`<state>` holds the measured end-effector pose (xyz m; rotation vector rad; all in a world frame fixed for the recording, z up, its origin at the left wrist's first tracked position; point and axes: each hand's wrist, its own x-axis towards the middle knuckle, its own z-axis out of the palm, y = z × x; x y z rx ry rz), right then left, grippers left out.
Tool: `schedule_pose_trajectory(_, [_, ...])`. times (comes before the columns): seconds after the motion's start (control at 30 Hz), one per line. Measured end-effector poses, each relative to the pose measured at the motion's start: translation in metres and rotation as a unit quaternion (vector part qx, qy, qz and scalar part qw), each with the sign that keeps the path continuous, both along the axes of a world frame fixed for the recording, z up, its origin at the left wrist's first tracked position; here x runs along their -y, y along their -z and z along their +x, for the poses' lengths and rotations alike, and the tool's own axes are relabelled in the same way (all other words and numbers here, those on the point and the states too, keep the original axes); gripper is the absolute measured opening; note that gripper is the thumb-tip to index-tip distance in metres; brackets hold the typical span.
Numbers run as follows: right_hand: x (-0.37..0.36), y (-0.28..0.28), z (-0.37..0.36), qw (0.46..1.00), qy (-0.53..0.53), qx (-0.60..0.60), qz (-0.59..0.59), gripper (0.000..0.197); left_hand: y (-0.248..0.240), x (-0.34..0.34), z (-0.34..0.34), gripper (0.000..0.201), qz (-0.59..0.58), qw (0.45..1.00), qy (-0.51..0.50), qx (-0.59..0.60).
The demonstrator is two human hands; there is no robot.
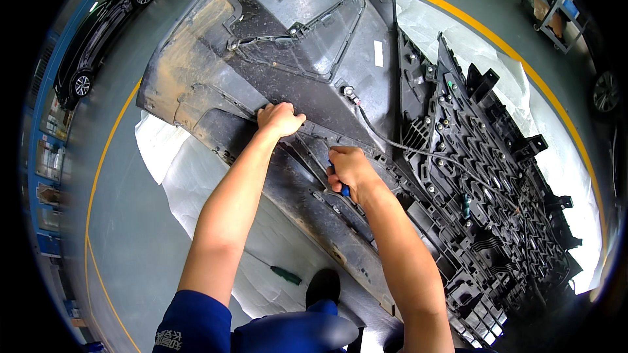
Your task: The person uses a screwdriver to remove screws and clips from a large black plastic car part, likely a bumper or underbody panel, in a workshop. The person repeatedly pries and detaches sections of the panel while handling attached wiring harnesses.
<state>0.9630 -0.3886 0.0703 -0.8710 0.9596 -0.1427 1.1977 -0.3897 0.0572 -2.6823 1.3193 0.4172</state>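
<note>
A large dark car bumper (261, 85) lies inner side up in front of me, with dried mud on its left end. My left hand (280, 119) is closed on a raised edge along its middle, fingertips hidden behind the edge. Just right of and nearer than it, my right hand (350, 171) is wrapped round a blue-handled tool (345, 190). Its working end is hidden by the hand and the bumper, so I cannot tell its kind. A wiring cable (376, 132) runs from a small sensor (349, 93) toward the black grille (484, 150).
A green-handled screwdriver (286, 275) lies on the white sheet (196, 186) by my foot. Another green handle (466, 206) shows on the grille. A trolley (556, 13) stands far right, a black car (108, 33) far left. Yellow lines (497, 33) mark the floor.
</note>
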Motion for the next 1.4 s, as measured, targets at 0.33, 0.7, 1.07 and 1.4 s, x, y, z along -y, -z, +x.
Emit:
schedule_pose_trajectory(0.33, [-0.018,0.012,-0.026,0.997,-0.012,0.012,-0.079,0.042,-0.003,-0.008,-0.002,0.046,-0.025,0.999,0.015,0.017])
schedule_pose_trajectory(0.7, [-0.070,0.062,-0.059,0.802,-0.173,-0.190,-0.540,0.030,-0.006,0.000,-0.009,0.054,-0.001,0.999,-0.033,0.038])
schedule_pose_trajectory(1.07, [-0.095,0.076,0.001,0.840,-0.159,-0.143,-0.499,0.037,-0.011,0.002,-0.017,0.050,0.034,0.998,0.007,0.056])
schedule_pose_trajectory(1.4, [-0.097,0.055,0.017,0.789,-0.275,-0.208,-0.509,0.052,-0.004,-0.002,-0.004,0.051,0.015,1.000,-0.003,-0.021])
